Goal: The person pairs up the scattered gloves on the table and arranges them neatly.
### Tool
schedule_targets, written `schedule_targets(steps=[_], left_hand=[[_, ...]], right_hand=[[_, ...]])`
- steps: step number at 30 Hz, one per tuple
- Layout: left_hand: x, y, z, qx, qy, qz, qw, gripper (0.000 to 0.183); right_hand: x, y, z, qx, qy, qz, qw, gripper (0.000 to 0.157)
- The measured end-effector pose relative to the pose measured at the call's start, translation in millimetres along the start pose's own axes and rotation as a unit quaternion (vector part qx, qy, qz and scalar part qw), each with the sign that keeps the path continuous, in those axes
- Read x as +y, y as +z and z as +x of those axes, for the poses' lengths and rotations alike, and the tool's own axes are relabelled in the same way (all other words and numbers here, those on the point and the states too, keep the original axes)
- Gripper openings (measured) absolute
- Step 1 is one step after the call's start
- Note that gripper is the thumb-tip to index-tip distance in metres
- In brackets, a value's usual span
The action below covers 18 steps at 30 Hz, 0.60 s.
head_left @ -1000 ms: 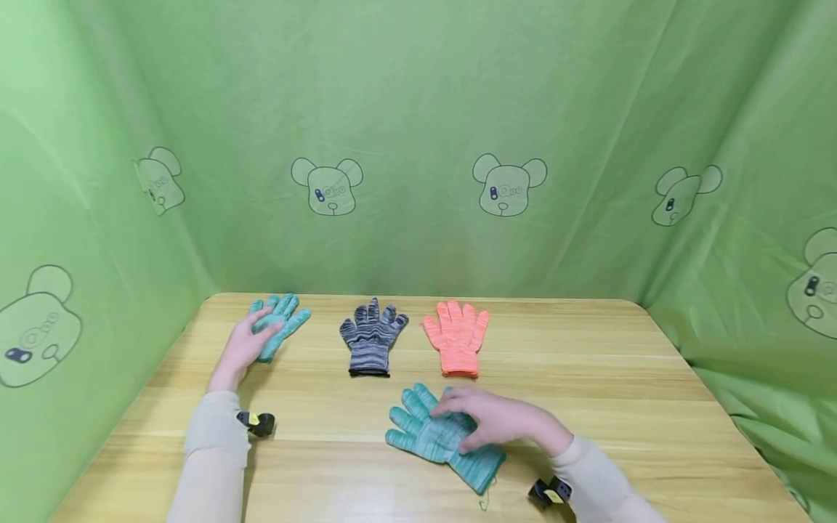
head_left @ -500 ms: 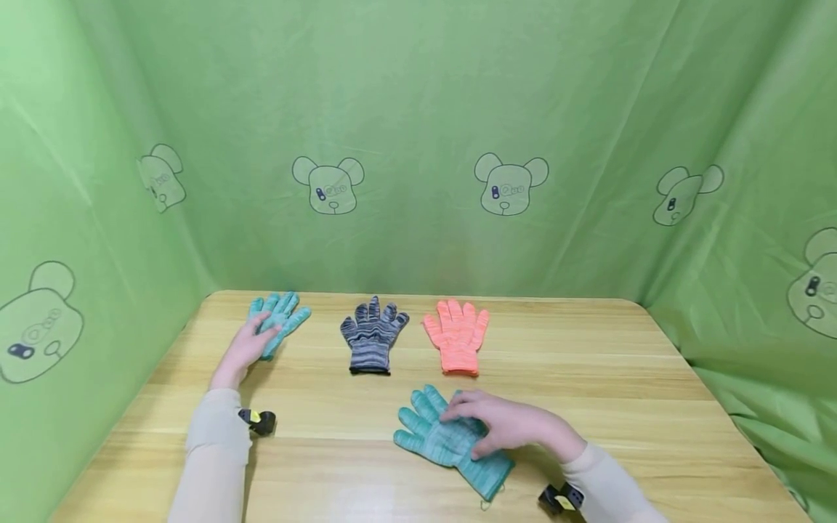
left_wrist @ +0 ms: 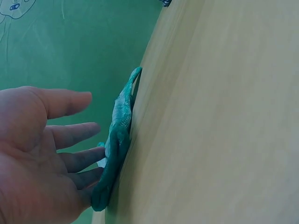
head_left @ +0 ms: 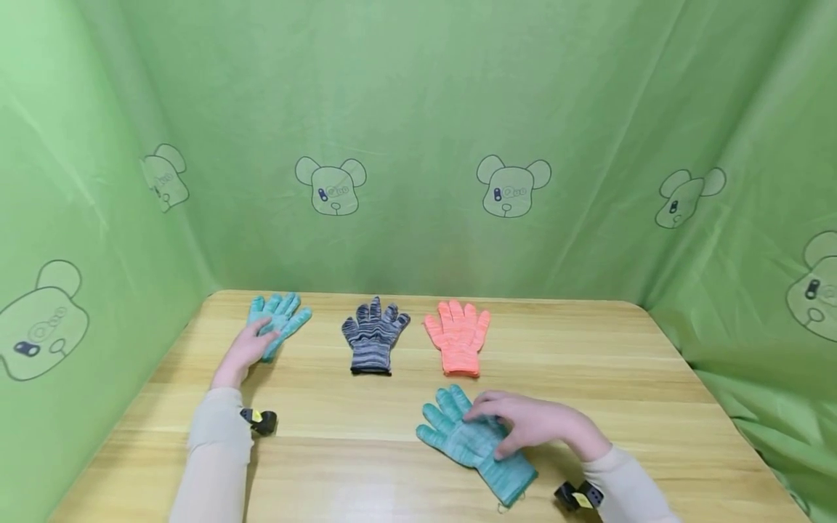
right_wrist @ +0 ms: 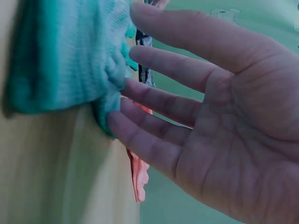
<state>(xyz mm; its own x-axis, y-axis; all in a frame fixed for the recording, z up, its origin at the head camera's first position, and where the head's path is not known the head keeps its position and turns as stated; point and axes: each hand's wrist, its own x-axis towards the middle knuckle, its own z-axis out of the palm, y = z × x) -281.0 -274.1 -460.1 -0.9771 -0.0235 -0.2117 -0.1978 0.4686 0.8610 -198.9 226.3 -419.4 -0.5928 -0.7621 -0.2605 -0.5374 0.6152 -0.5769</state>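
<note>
At the table's back left, my left hand point(head_left: 245, 350) rests its fingers on a teal knit glove point(head_left: 281, 314) lying flat with its fingers spread. The left wrist view shows the hand's fingers point(left_wrist: 77, 135) straight, some of them touching the glove point(left_wrist: 117, 126). My right hand point(head_left: 539, 423) touches a second teal knit glove point(head_left: 471, 439) near the front, right of the middle. In the right wrist view its extended fingertips point(right_wrist: 117, 123) press against the cloth, and nothing is pinched. This glove lies slanted, cuff toward the front right.
Between the hands, farther back, lie a grey-black striped glove point(head_left: 373, 341) and a coral-orange glove point(head_left: 459, 341), fingers pointing away. All rest on a wooden table point(head_left: 327, 450). Green curtains point(head_left: 418, 240) with bear outlines enclose the back and sides.
My right hand has slid the near teal glove rightward and slightly toward the front, away from below the grey and coral gloves. My left hand and its glove stay nearly still.
</note>
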Motion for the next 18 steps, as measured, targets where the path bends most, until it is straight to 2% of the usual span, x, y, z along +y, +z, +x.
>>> schedule_targets(steps=[8,18], left_hand=[[-1.3,-0.6,-2.1,0.006,-0.007,0.026,0.9996,0.057],[-4.7,0.4,1.1,0.02,-0.015,0.047,0.9986,0.052]], right_hand=[[3.9,-7.2,-8.2,-0.022,0.02,0.033,0.999,0.056],[17.3,-16.1,-16.7,-0.014,0.02,0.028,0.999,0.048]])
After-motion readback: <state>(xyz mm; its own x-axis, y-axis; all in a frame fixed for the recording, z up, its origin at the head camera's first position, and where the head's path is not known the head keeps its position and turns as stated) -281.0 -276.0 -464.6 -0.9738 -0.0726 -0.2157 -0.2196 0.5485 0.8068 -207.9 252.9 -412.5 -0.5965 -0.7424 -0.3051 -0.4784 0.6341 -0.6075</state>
